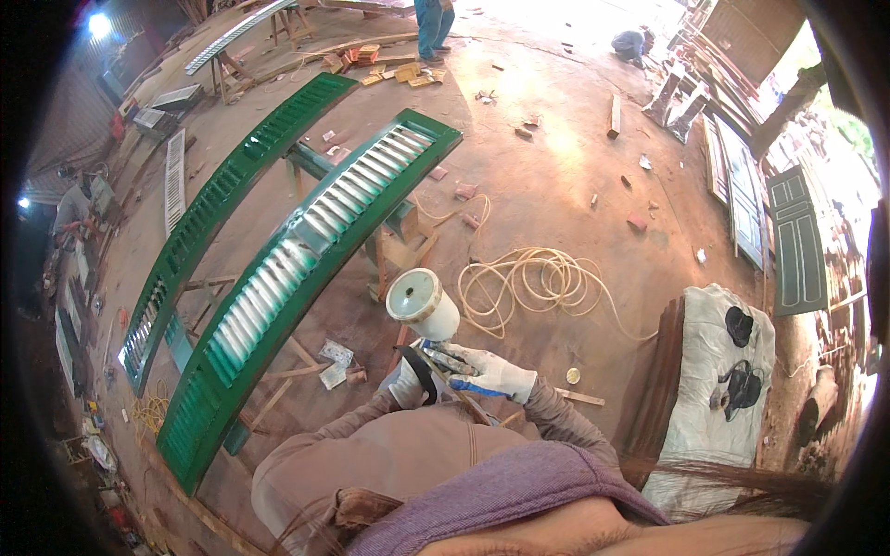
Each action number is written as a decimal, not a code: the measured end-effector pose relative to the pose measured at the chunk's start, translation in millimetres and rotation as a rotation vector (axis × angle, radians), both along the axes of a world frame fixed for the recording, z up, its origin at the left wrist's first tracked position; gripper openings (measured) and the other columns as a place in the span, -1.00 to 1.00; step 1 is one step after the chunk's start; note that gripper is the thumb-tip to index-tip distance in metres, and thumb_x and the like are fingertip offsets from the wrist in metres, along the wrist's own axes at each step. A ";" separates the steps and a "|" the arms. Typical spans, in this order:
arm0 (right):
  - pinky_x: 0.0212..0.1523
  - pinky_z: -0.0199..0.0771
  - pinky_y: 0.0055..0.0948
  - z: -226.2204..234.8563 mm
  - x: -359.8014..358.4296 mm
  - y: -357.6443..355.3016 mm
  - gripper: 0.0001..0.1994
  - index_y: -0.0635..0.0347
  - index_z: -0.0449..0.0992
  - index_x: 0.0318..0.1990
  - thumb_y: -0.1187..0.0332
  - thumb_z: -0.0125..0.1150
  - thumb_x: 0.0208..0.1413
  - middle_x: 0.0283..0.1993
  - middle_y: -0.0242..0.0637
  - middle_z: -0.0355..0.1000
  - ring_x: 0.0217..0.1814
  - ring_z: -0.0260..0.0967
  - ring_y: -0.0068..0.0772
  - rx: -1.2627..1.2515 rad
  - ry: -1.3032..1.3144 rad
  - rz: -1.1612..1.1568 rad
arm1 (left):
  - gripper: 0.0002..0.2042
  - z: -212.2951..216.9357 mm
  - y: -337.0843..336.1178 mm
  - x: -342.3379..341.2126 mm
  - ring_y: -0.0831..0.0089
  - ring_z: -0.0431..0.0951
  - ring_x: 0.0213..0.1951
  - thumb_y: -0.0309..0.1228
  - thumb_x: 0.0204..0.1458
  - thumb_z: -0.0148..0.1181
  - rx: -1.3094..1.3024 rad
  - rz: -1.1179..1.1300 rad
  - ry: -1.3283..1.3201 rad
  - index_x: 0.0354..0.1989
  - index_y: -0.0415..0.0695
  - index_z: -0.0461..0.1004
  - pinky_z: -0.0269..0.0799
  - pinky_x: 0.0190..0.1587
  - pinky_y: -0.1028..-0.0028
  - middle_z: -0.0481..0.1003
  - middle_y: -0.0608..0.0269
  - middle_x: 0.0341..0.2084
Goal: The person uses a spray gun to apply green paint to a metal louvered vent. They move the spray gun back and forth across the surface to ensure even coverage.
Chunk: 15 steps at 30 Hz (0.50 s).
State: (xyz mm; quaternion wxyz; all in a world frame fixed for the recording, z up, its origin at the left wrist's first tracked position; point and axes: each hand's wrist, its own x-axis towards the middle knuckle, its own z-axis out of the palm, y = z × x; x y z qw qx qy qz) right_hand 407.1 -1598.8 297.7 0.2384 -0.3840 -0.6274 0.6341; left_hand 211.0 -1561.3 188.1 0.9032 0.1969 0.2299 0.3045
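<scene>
A spray gun [440, 355] with a round white paint cup [424, 304] on top is in front of my body. My right hand [496, 372], in a white and blue glove, is closed on its metal body. My left hand [406, 385], in a pale glove, is closed at the gun's other side, beside a black curved part; its fingers are mostly hidden. To the left, a long louvered shutter panel [320, 243] lies raised on supports, its frame green and many slats still whitish. A second green louvered panel [222, 185] lies beyond it, roughly parallel.
A coiled pale hose [533, 287] lies on the dirt floor. At right, a white cloth [705, 398] covers a stack, with black objects on it. Dark door panels [797, 241] lean farther right. Other people [433, 32] are in the background. Wood scraps [615, 118] litter the ground.
</scene>
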 end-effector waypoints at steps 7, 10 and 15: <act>0.26 0.28 -0.35 -35.0 60.0 125.2 -0.37 0.23 0.15 0.37 0.40 0.20 0.15 0.32 -0.08 0.26 0.28 0.28 -0.27 0.179 -0.277 0.030 | -0.61 -0.8 108.7 65.1 0.27 0.60 -0.17 -0.08 0.28 -0.09 0.027 0.252 -0.006 -0.05 -0.18 0.43 0.55 -0.09 0.30 0.56 0.14 -0.20; 0.12 0.44 -0.26 -27.8 83.4 171.8 -0.40 0.20 0.27 0.30 0.35 0.27 0.08 0.13 0.00 0.43 0.12 0.42 0.02 0.311 -0.351 -0.040 | -0.73 46.6 148.6 91.3 0.43 0.58 -0.21 -0.26 0.27 -0.02 0.232 0.456 0.007 -0.03 -0.16 0.45 0.53 -0.13 0.41 0.56 0.26 -0.21; 0.25 0.32 -0.33 12.7 102.5 243.7 -0.44 0.32 0.32 0.26 0.49 0.25 0.05 0.19 -0.04 0.42 0.28 0.35 -0.21 0.291 -0.388 -0.024 | -0.77 10.4 209.1 123.8 0.62 0.49 -0.30 -0.40 0.21 0.08 0.251 0.505 0.081 -0.01 -0.18 0.44 0.45 -0.27 0.58 0.52 0.38 -0.28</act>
